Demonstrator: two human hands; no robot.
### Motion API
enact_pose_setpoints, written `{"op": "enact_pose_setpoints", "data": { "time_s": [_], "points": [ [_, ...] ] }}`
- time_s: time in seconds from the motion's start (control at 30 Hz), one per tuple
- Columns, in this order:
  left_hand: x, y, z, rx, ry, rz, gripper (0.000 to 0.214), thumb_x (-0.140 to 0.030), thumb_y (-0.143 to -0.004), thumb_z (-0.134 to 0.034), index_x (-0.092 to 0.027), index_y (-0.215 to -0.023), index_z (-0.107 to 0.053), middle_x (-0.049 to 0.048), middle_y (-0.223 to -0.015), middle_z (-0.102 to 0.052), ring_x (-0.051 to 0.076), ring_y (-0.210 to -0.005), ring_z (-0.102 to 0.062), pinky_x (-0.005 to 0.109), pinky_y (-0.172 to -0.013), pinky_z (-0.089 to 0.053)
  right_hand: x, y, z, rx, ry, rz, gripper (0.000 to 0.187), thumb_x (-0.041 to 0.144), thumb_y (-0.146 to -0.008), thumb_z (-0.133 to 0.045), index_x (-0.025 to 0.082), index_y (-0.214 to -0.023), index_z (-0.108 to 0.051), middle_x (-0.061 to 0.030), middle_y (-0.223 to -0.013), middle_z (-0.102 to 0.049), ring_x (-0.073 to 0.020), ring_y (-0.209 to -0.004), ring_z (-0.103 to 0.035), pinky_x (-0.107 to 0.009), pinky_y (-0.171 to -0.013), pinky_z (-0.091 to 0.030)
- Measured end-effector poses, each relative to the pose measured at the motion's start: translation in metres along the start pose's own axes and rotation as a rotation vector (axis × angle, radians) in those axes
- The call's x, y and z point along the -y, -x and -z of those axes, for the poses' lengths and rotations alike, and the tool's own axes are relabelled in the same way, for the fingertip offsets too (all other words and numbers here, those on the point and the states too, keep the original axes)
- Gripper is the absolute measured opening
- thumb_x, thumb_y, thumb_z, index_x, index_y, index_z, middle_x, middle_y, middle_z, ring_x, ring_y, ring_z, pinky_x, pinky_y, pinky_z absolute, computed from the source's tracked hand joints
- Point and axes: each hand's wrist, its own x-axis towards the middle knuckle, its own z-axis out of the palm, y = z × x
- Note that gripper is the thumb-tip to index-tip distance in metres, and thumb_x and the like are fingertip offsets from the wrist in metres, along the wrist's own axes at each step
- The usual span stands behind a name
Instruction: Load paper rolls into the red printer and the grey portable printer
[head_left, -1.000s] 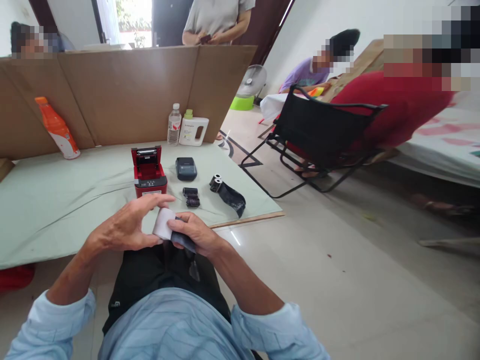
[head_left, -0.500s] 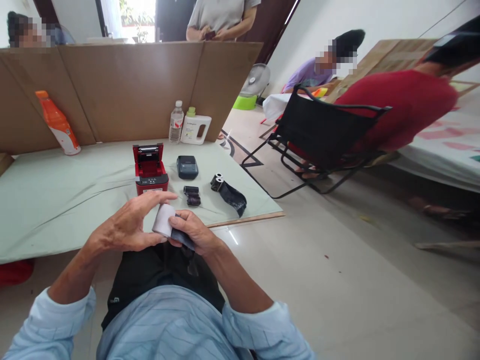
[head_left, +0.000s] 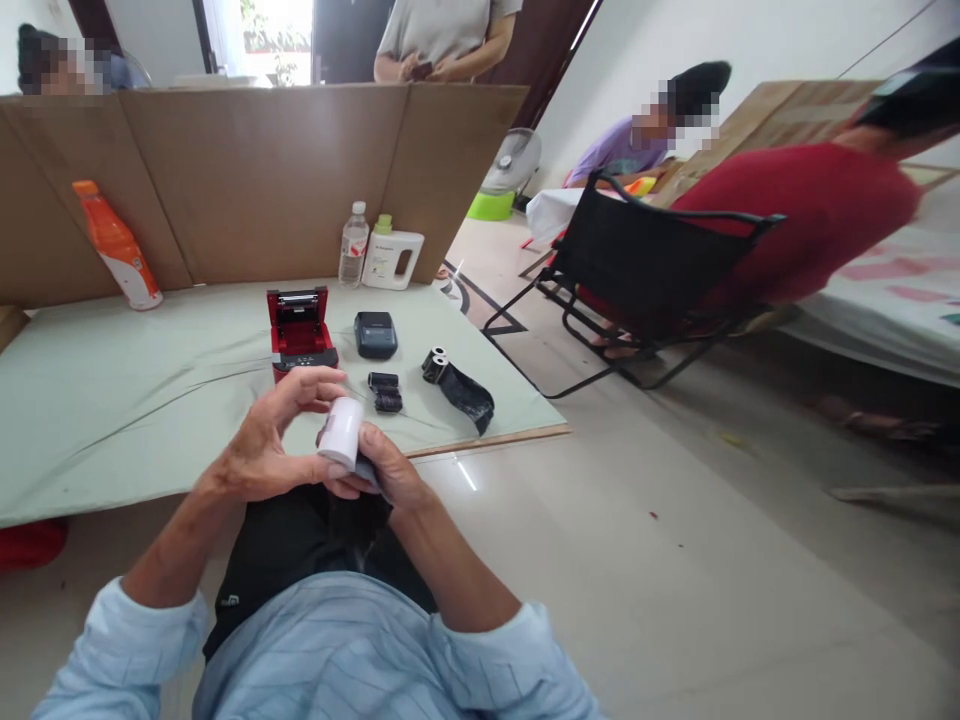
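A white paper roll (head_left: 342, 432) is held upright, slightly tilted, between my two hands, just off the table's front edge. My left hand (head_left: 274, 440) curves around its left side, with the thumb at the lower end and the fingers by the top. From the right, my right hand (head_left: 391, 468) grips the roll together with a dark wrapper (head_left: 364, 515) that hangs below it. Behind my left hand stands a red receipt printer (head_left: 300, 325) with its lid raised; the fingers partly hide its front.
On the table (head_left: 150, 410) lie a dark portable printer (head_left: 376, 335), small black-wrapped rolls (head_left: 385, 392) and white rolls with a black wrapper (head_left: 457, 385). Farther back are an orange bottle (head_left: 116, 245), a clear bottle (head_left: 353, 245) and a white jug (head_left: 391, 258) before a cardboard screen (head_left: 277, 180).
The roll has shifted slightly right and turned more upright, showing more white. My left hand's fingers have closed in around it, and the dark wrapper sits lower.
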Motion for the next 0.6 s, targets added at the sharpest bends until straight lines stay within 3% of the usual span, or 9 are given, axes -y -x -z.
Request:
{"op": "enact_pose_setpoints", "data": {
  "time_s": [0.07,0.1,0.17,0.27,0.33,0.4,0.5,0.6],
  "points": [
    [0.013,0.004,-0.014,-0.148,0.174,0.006,0.084,-0.057,-0.078,-0.088,-0.027,-0.148,-0.052,0.0108,-0.126,-0.070,0.026,-0.113,-0.070,0.040,-0.097,-0.058,-0.005,-0.001,-0.004,-0.010,-0.071,0.055,0.067,0.084,-0.077,-0.077,0.019,-0.085,-0.064,0.0097,-0.052,-0.046,-0.0049,-0.039,-0.027,-0.022,-0.041,-0.034],
    [0.017,0.006,-0.017,-0.163,0.211,0.021,0.085,-0.059,-0.079,-0.087,-0.028,-0.149,-0.051,0.0104,-0.127,-0.070,0.026,-0.112,-0.070,0.039,-0.095,-0.059,-0.005,0.000,-0.004,-0.017,-0.078,0.057,0.067,0.084,-0.077,-0.077,0.019,-0.085,-0.064,0.0101,-0.051,-0.044,-0.0050,-0.039,-0.026,-0.023,-0.041,-0.034],
    [0.014,0.005,-0.012,-0.072,0.151,0.036,0.085,-0.054,-0.075,-0.090,-0.027,-0.147,-0.053,0.0102,-0.126,-0.071,0.027,-0.114,-0.069,0.039,-0.096,-0.059,-0.002,0.003,0.001,-0.023,-0.027,0.011,0.064,0.080,-0.076,-0.081,0.019,-0.080,-0.064,0.0090,-0.050,-0.045,-0.0056,-0.039,-0.029,-0.023,-0.040,-0.032],
    [-0.009,-0.004,0.011,0.159,-0.140,0.044,0.071,-0.039,-0.075,-0.090,-0.025,-0.139,-0.064,0.0091,-0.125,-0.072,0.028,-0.117,-0.068,0.044,-0.106,-0.056,0.007,0.006,0.011,-0.050,0.117,-0.101,0.058,0.069,-0.075,-0.090,0.017,-0.076,-0.064,0.0049,-0.052,-0.053,-0.0073,-0.043,-0.039,-0.022,-0.041,-0.031],
    [-0.018,-0.008,0.019,0.202,-0.220,0.039,0.065,-0.036,-0.075,-0.089,-0.025,-0.135,-0.067,0.0085,-0.125,-0.072,0.028,-0.117,-0.068,0.047,-0.108,-0.054,0.007,0.006,0.011,-0.046,0.117,-0.097,0.058,0.068,-0.075,-0.090,0.017,-0.077,-0.065,0.0046,-0.054,-0.054,-0.0073,-0.043,-0.039,-0.022,-0.041,-0.032],
    [-0.014,-0.008,0.012,0.114,-0.118,0.012,0.071,-0.040,-0.074,-0.092,-0.026,-0.138,-0.064,0.0088,-0.124,-0.072,0.028,-0.115,-0.068,0.045,-0.106,-0.055,0.002,0.003,0.005,-0.010,0.005,-0.012,0.059,0.072,-0.076,-0.087,0.017,-0.083,-0.066,0.0065,-0.054,-0.053,-0.0059,-0.041,-0.033,-0.022,-0.041,-0.032],
    [0.009,-0.002,-0.015,-0.107,0.184,0.010,0.086,-0.055,-0.076,-0.090,-0.029,-0.148,-0.052,0.0095,-0.126,-0.070,0.027,-0.111,-0.070,0.040,-0.095,-0.059,-0.007,-0.001,-0.005,0.037,-0.177,0.094,0.060,0.075,-0.080,-0.082,0.019,-0.091,-0.067,0.0098,-0.057,-0.049,-0.0036,-0.039,-0.023,-0.022,-0.042,-0.034],
    [0.022,0.000,-0.025,-0.121,0.277,0.063,0.093,-0.057,-0.074,-0.091,-0.029,-0.152,-0.048,0.0109,-0.128,-0.069,0.027,-0.113,-0.070,0.039,-0.095,-0.058,-0.006,0.002,-0.007,0.024,-0.240,0.081,0.055,0.072,-0.084,-0.081,0.020,-0.088,-0.064,0.0116,-0.058,-0.046,-0.0024,-0.039,-0.018,-0.021,-0.043,-0.036]
  ]
}}
